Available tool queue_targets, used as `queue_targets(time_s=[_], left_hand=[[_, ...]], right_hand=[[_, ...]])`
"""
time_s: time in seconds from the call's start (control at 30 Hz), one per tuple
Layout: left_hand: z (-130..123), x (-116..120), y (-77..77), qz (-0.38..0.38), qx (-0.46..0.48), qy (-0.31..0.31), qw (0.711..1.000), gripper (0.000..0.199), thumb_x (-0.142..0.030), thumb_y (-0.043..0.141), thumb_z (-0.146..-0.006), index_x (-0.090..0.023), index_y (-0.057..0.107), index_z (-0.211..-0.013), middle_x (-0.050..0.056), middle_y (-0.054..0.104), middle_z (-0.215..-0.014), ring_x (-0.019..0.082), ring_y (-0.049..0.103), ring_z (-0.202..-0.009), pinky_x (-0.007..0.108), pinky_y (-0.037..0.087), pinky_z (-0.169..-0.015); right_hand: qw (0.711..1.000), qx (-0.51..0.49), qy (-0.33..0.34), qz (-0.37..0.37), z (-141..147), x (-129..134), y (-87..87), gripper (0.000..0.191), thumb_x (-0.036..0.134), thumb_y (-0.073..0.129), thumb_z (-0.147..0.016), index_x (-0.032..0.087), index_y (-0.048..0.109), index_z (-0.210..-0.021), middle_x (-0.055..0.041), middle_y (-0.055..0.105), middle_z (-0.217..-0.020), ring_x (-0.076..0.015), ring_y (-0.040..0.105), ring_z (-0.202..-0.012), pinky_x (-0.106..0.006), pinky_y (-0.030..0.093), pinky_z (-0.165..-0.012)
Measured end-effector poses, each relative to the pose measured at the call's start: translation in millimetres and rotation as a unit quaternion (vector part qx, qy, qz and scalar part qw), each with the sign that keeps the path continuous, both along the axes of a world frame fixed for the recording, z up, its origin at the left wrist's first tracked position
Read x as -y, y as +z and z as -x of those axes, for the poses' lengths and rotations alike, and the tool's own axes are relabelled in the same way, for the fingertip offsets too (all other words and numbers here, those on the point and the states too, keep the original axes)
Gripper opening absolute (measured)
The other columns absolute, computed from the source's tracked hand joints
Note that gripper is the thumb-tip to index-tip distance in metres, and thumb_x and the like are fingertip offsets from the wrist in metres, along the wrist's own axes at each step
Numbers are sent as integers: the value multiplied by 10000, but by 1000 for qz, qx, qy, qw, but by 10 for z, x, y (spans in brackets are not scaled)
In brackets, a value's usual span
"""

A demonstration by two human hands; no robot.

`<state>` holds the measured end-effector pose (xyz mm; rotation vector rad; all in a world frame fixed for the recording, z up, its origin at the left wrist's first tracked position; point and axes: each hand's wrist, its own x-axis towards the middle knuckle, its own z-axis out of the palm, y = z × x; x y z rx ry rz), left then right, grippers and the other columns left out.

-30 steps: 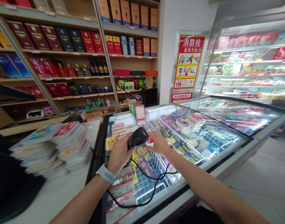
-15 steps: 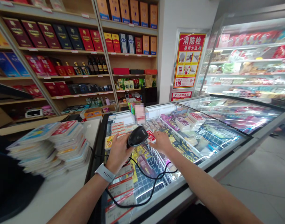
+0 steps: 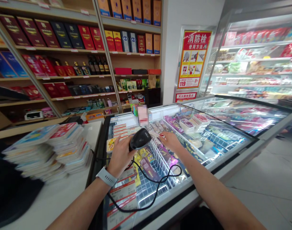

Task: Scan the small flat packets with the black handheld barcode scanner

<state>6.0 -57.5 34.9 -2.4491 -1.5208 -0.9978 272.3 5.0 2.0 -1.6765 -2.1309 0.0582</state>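
Observation:
My left hand [image 3: 119,155], with a pale watch band at the wrist, is wrapped round the grip of a black handheld barcode scanner [image 3: 140,139]. Its head points right, and its black cable [image 3: 157,191] loops across the glass freezer top. To the right of the scanner, my right hand [image 3: 171,141] pinches a thin flat card [image 3: 156,134], seen almost edge-on, with a bit of red at the fingers. A yellow card [image 3: 110,144] lies behind my left hand. Farther right on the glass rest two short stacks of cards [image 3: 200,120].
Tall leaning stacks of sleeved cards [image 3: 64,147] stand on the white counter [image 3: 93,134] at left. Price labels [image 3: 122,198] lie along the left of the freezer [image 3: 203,188]. Shelves of boxes and bottles [image 3: 98,65] rise behind; a lit display fridge [image 3: 256,60] stands at right.
The card in my right hand has turned from showing its red face to nearly edge-on, and the hand has shifted slightly right. The scanner stays nearly in place.

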Motion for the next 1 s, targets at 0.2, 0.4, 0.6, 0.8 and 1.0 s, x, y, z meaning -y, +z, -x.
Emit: queue_targets(time_s=[0.2, 0.4, 0.6, 0.8, 1.0], left_hand=[[3, -7, 0, 11, -5, -2, 1000, 361, -247, 548, -837, -190, 581, -1191, 97, 687, -1183, 265, 625, -1110, 520, 266, -1123], [3, -14, -12, 8, 1, 0, 1000, 376, -251, 565, -828, -193, 578, -1200, 103, 685, -1182, 267, 622, -1106, 512, 280, -1116], [8, -21, -17, 7, -5, -2, 1000, 362, -254, 557, -835, -188, 581, -1190, 98, 685, -1178, 267, 614, -1123, 506, 267, -1122], [-9, 8, 6, 4, -3, -6, 1000, 350, -267, 550, -843, -177, 583, -1180, 105, 692, -1160, 271, 624, -1104, 511, 279, -1109], [-21, 19, 26, -1, -1, -4, 1000, 353, -267, 546, -843, -184, 588, -1183, 102, 696, -1150, 271, 620, -1110, 501, 284, -1111]], right_hand=[[1000, -14, -26, -11, -82, -59, -21, 348, 362, 360, -996, 196, 663, -1040, -61, 738, -919, -196, 676, -880, -263, 422, -761], [998, -27, -47, -22, -119, -77, -32, 330, 369, 380, -988, 195, 645, -1082, -58, 740, -908, -207, 682, -867, -283, 435, -755], [998, -23, -55, -33, -99, -77, -40, 341, 363, 378, -979, 189, 605, -1164, -73, 737, -908, -216, 684, -866, -292, 440, -767], [997, 2, -63, -34, -94, -89, -72, 362, 316, 433, -931, 185, 546, -1249, -66, 725, -892, -228, 683, -829, -291, 441, -717], [996, -33, -75, -19, -97, -136, -153, 297, 301, 505, -880, 190, 581, -1144, -65, 709, -936, -207, 662, -844, -277, 446, -731]])
